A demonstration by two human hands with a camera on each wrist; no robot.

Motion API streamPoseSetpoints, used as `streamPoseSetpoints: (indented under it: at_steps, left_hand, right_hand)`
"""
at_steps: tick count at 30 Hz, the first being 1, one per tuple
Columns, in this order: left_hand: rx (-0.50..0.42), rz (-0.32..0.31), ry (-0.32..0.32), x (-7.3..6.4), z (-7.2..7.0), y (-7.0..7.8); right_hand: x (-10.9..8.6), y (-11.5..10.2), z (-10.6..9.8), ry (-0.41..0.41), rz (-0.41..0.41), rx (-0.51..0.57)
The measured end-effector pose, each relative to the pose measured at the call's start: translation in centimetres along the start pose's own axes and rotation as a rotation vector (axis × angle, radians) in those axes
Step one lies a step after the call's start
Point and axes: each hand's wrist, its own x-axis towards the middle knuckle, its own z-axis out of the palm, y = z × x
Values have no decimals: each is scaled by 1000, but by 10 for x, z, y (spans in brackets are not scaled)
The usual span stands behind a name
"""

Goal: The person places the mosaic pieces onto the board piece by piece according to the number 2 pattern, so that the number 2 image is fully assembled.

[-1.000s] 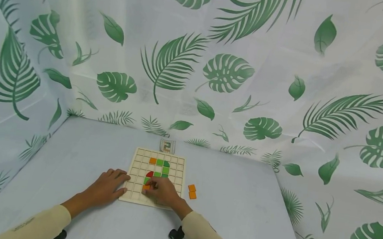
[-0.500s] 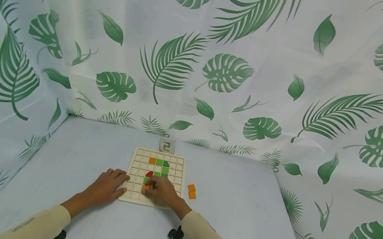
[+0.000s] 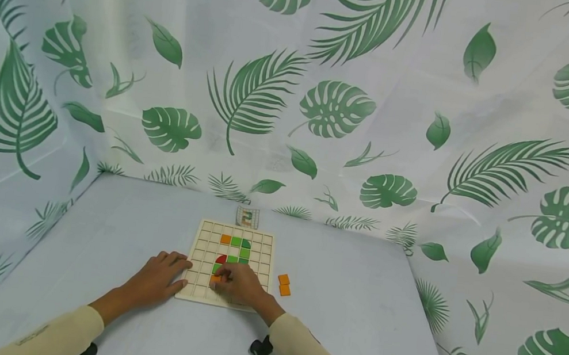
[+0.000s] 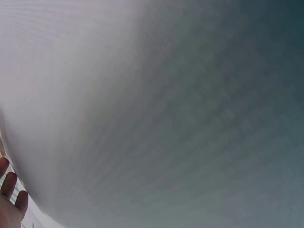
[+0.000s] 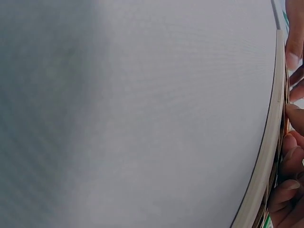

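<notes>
A pale square board (image 3: 203,244) with a raised grid lies on the table. My right hand (image 3: 243,285) is over its lower middle, pinching an orange square tile (image 3: 215,279) at one cell and partly hiding it. Just above are a red rounded tile (image 3: 221,259) and green tiles, some covered by the fingers. An orange tile (image 3: 226,239) and several green tiles (image 3: 245,252) sit higher on the board. My left hand (image 3: 158,279) rests at the board's left edge, fingers spread and fingertips on the rim. The right wrist view shows the board's side (image 5: 266,161) and curled right fingers (image 5: 290,161).
Two loose orange tiles (image 3: 285,284) lie on the white table right of the board. A small card (image 3: 247,217) with a coloured pattern lies behind the board. Leaf-printed white cloth (image 3: 275,165) walls in the table's back and sides.
Both hands stay in place, with the right fingers still at the orange tile. The view shifts very slightly.
</notes>
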Motion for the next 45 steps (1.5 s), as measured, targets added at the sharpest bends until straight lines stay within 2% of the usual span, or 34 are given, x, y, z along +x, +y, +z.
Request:
streamPoseSetpoints:
  at_steps: [12,21,25,31,38,45]
  left_hand:
    - [10,-15,-18,0,2,0]
    - [16,-29,-26,0,3,1]
    - [22,-31,-25,1,2,1]
    - [28,-39,-31,1,1,3]
    - [12,-43,-29,0,-2,4]
    - [15,-44,-32,0,-4,8]
  right_hand:
    - [-6,6,-6,2,-44,-12]
    - [-22,36,-36,32,-30,38]
    - [-33,50,-54,55,14,52]
    - [-47,78,-74,131,101,22]
    - [-61,98,-84,219,207,-38]
    - [-69,108,-82,251,234,-79]
